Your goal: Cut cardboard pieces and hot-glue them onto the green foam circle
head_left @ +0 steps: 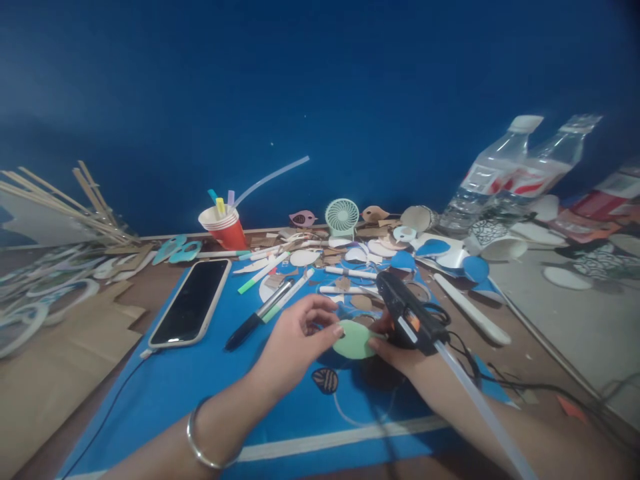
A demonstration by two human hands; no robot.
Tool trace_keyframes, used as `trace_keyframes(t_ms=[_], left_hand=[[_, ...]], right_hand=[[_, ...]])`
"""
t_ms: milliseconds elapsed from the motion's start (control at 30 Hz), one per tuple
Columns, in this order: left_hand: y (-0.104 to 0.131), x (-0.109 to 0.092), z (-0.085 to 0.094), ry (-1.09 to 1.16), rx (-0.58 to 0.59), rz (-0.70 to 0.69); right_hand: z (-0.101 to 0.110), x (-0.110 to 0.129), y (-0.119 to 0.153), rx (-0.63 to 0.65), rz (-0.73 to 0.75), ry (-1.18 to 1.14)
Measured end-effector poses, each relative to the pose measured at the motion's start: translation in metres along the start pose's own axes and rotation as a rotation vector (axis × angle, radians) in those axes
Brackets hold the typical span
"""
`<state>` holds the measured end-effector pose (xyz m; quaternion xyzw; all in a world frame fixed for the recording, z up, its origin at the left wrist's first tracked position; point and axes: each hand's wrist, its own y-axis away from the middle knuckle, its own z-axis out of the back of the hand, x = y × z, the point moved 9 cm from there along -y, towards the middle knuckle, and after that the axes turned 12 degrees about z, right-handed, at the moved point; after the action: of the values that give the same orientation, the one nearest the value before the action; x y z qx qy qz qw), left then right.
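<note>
A pale green oval paper piece [356, 340] is held level above the blue mat. My left hand [307, 333] pinches its left edge between thumb and curled fingers. At the right edge, the thumb of my right hand [395, 353] presses on it. A black hot glue gun [414, 313] sits in or over that same hand, nozzle towards the far left; the hand's grip on its handle is hidden. A long clear glue stick [480, 407] sticks out of its rear over my right forearm. Just below the paper lies a small dark striped oval piece [325, 381].
A phone [193, 303], a black marker [260, 313] and several pens lie on the blue mat [165, 400]. Behind stand a red paper cup [227, 230], a small fan [342, 218] and bottles [500, 167]. Paper scraps are scattered around. A black cable [540, 385] runs right.
</note>
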<state>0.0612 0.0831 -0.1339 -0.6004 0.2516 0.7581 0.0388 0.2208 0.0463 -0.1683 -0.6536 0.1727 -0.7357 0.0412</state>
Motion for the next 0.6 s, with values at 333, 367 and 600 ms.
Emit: trace_keyframes(t_ms=[333, 367, 600], left_hand=[[-0.004, 0.003, 0.000, -0.077, -0.060, 0.026], [-0.004, 0.003, 0.000, -0.078, -0.061, 0.026], [0.000, -0.008, 0.005, -0.028, -0.037, -0.036]], right_hand=[[-0.003, 0.007, 0.001, 0.033, -0.045, -0.010], [-0.003, 0.006, 0.001, 0.029, -0.057, -0.017], [-0.001, 0.010, -0.001, -0.008, -0.113, -0.024]])
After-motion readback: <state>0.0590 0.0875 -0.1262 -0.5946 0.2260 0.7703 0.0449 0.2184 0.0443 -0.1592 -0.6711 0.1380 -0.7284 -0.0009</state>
